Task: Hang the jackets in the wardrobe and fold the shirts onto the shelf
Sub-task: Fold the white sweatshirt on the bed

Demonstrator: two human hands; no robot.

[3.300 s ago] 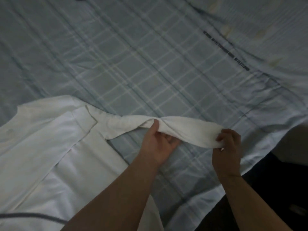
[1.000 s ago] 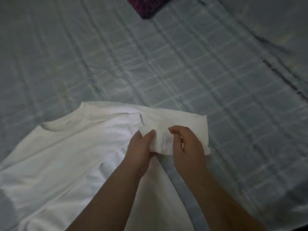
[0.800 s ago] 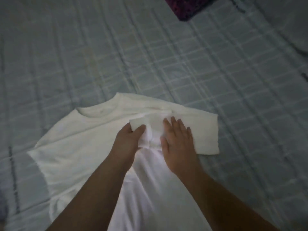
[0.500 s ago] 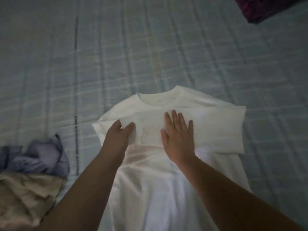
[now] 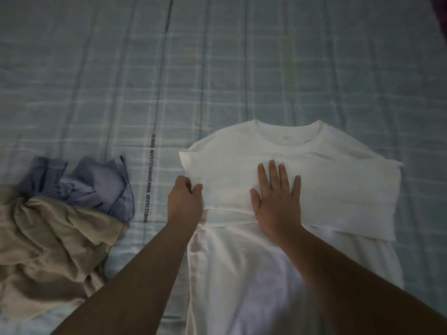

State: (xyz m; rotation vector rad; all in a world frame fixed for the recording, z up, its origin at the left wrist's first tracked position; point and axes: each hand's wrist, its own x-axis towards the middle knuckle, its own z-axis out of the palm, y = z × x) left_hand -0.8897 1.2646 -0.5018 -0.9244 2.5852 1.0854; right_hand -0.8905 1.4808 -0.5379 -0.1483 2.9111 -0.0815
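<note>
With our left hand (image 5: 185, 201) we are pinching the folded sleeve (image 5: 314, 189) at the shirt's (image 5: 242, 274) left edge. Our right hand (image 5: 275, 204) is pressing the shirt's chest, fingers (image 5: 272, 172) spread flat.

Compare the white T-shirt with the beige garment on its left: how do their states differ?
The white T-shirt lies spread flat, a sleeve folded across its chest; the beige garment sits crumpled in a heap. The left hand grips the T-shirt's sleeve end and the right hand presses on it flat; no hand touches the beige garment. Both lie on the checked bedsheet.
</note>
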